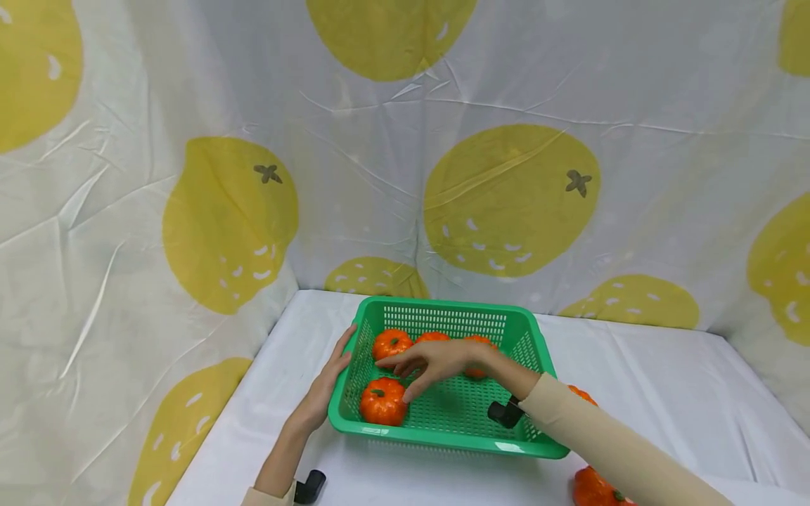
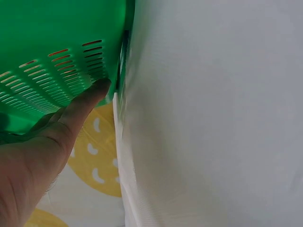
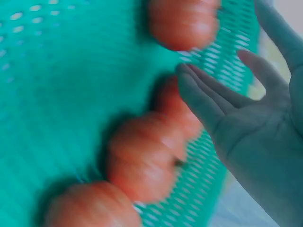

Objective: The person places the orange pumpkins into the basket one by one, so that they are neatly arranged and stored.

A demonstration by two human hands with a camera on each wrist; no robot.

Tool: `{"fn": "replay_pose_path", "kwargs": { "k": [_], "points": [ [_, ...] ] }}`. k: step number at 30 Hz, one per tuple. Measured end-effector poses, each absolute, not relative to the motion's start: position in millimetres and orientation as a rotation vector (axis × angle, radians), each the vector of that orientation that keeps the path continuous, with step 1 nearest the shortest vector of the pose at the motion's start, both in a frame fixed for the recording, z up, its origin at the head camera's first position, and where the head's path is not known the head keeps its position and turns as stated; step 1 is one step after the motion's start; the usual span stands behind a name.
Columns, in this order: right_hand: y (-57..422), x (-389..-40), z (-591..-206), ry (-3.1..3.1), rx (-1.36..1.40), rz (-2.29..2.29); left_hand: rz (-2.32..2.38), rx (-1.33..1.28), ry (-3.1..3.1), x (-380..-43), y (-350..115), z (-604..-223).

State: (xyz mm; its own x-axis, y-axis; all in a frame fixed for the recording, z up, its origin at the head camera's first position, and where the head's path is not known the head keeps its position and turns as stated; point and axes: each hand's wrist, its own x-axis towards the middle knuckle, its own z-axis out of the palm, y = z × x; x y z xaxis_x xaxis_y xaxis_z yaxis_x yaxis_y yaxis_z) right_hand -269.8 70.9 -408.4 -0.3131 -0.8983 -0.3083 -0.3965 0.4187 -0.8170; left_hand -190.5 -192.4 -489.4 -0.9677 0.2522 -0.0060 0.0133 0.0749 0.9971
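A green plastic basket [image 1: 443, 441] stands on the white cloth with several small orange pumpkins in it. One pumpkin [image 1: 382, 403] sits in the near left corner; the others lie further back, among them a pumpkin [image 1: 391, 342] by the left wall. My left hand [image 1: 324, 388] rests against the basket's left side, its fingers stretched along the slotted outer wall [image 2: 52, 71]. Over the inside of the basket hovers my right hand [image 1: 433, 362], fingers loosely bent and holding nothing. In the right wrist view its fingers spread above a blurred pumpkin [image 3: 147, 156].
To the right of the basket, outside it, a pumpkin [image 1: 600, 486] lies near the front, partly hidden by the right sleeve [image 1: 607, 436]. Another pumpkin [image 1: 581, 393] shows behind that sleeve. White cloth with printed yellow lemons [image 1: 230, 225] hangs behind and at the left.
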Motion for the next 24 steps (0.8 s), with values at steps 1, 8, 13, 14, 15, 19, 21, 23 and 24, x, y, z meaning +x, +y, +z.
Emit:
{"fn": "replay_pose_path", "kwargs": {
  "k": [1,8,13,14,15,19,21,23,24],
  "points": [
    [76,-270,-401,1.89,-1.097,-0.818,2.005,0.271,2.167,-191,-192,-490],
    [141,-265,-353,1.975,-1.076,-0.989,2.009,0.283,2.166,-190,-192,-490],
    [216,-242,-341,2.17,-0.998,-1.085,2.011,0.295,2.157,-193,-192,-489],
    [231,-235,-341,2.209,-0.982,-1.1,2.012,0.297,2.155,-193,-193,-489],
    [245,-229,-343,2.245,-0.967,-1.122,2.013,0.297,2.151,-194,-194,-489],
    [295,-197,-358,2.466,-0.806,-1.141,2.012,0.294,2.141,-194,-199,-489],
    [315,-183,-369,2.562,-0.728,-1.147,2.013,0.288,2.134,-193,-202,-489],
    [333,-172,-382,2.647,-0.653,-1.154,2.009,0.283,2.14,-192,-206,-488],
    [341,-170,-389,2.676,-0.638,-1.16,2.011,0.277,2.146,-192,-208,-488]
  ]
}}
